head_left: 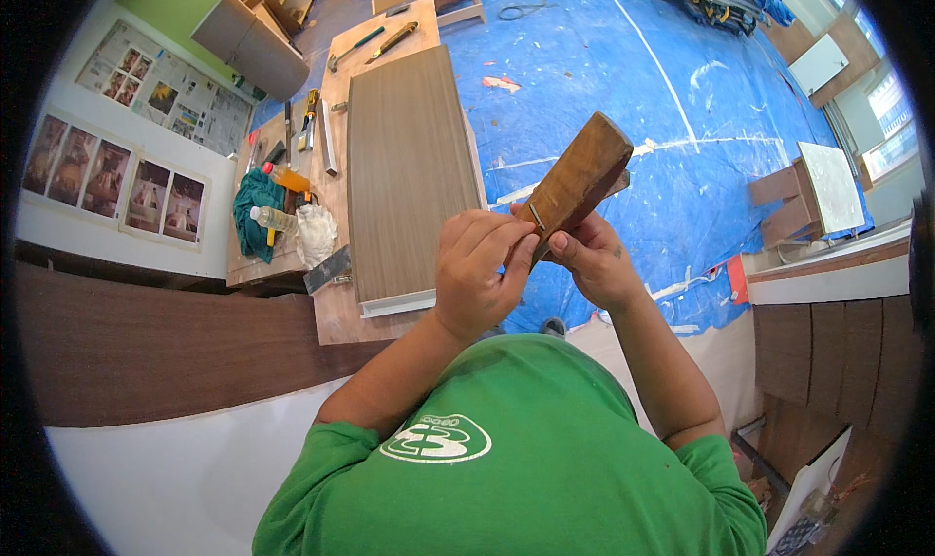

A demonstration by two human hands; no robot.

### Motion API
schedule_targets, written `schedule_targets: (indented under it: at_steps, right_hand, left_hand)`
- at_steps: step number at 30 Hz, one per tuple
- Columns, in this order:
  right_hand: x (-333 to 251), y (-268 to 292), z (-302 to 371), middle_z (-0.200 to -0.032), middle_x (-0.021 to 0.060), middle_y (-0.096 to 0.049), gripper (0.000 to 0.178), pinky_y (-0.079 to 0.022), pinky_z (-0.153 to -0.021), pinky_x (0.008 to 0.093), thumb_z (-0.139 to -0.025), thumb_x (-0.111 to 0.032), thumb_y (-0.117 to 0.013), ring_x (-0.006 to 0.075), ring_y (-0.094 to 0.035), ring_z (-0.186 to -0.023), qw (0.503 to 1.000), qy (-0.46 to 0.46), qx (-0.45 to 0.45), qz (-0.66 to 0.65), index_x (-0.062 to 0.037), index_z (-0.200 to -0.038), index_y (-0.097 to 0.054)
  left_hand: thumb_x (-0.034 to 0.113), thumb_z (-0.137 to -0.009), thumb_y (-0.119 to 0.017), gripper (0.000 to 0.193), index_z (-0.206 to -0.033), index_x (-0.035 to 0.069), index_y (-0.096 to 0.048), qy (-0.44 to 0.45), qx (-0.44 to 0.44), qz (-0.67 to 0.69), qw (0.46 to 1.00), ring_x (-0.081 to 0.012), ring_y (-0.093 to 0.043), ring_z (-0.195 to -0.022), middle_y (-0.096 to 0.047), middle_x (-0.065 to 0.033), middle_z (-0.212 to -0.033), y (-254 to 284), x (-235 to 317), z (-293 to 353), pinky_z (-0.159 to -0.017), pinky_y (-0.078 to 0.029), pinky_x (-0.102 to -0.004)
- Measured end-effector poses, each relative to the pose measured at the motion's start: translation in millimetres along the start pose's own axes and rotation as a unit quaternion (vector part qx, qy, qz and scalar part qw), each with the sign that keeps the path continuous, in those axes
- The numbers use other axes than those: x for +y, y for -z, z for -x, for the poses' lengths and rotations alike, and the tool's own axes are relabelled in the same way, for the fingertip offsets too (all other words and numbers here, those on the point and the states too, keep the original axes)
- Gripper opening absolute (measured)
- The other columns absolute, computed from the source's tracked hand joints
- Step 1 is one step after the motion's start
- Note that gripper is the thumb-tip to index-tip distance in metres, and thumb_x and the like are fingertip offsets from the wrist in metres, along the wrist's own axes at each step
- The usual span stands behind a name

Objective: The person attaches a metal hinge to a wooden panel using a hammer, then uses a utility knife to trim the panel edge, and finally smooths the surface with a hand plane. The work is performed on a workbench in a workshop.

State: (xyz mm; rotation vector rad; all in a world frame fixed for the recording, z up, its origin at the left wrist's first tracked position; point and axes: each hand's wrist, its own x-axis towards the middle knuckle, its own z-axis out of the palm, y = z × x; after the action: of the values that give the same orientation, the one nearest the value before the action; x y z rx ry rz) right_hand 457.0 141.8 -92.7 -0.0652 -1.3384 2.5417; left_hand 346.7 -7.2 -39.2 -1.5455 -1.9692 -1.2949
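Observation:
A wooden hand plane [581, 169] is held up in front of my chest, tilted with its far end up and to the right. My right hand [596, 262] grips its near end from the right, thumb on the wood. From the left, my left hand [490, 261] has its fingers closed around the near end, beside a small metal piece [537, 215] on the plane. Part of the plane is hidden behind my fingers. To the left of my hands lies a long wood-grain panel [407, 166] with a white near edge.
The panel rests on a wooden workbench [341, 328]. Left of it are an orange bottle [285, 178], a clear bottle [273, 219], a green cloth [251, 210] and several tools. A hammer [355, 50] lies farther off. Blue sheeting [623, 89] covers the floor; a small stand [804, 201] is at right.

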Motion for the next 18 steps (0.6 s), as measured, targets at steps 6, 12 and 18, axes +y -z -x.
schedule_targets:
  at_steps: [6,12,18]
  right_hand:
    - [0.7,1.7,3.7,-0.133,0.0111,-0.065,0.053,-0.048,-0.109,0.0396,-0.098,-0.022,-0.074,0.0205,-0.06,-0.124,0.998,0.013,0.028,0.048,-0.0005,-0.142,-0.054]
    - [-0.3,4.9,6.2,-0.132,0.0117,-0.065,0.054,-0.049,-0.107,0.0395,-0.098,-0.023,-0.074,0.0211,-0.061,-0.123,0.996,0.018,0.025,0.087,0.0005,-0.141,-0.053]
    - [-2.2,1.3,9.5,-0.132,0.0118,-0.065,0.056,-0.049,-0.107,0.04,-0.097,-0.024,-0.075,0.0216,-0.061,-0.123,0.994,0.013,0.032,0.107,0.0009,-0.141,-0.053]
  left_hand:
    - [0.006,-0.082,-0.076,0.012,-0.093,0.005,-0.072,-0.001,-0.032,-0.028,0.999,-0.0261,-0.068,-0.083,-0.072,-0.0073,-0.089,3.8,2.8,-5.6,-0.081,-0.046,-0.0404]
    - [0.007,-0.08,-0.076,0.01,-0.088,0.006,-0.07,-0.019,-0.027,-0.042,0.999,-0.0249,-0.068,-0.081,-0.072,-0.0074,-0.085,1.4,2.0,-7.3,-0.08,-0.046,-0.0399]
    - [0.007,-0.076,-0.076,0.01,-0.081,0.007,-0.068,-0.008,-0.04,-0.046,0.998,-0.0252,-0.067,-0.079,-0.071,-0.007,-0.082,0.5,0.1,-7.3,-0.079,-0.047,-0.0404]
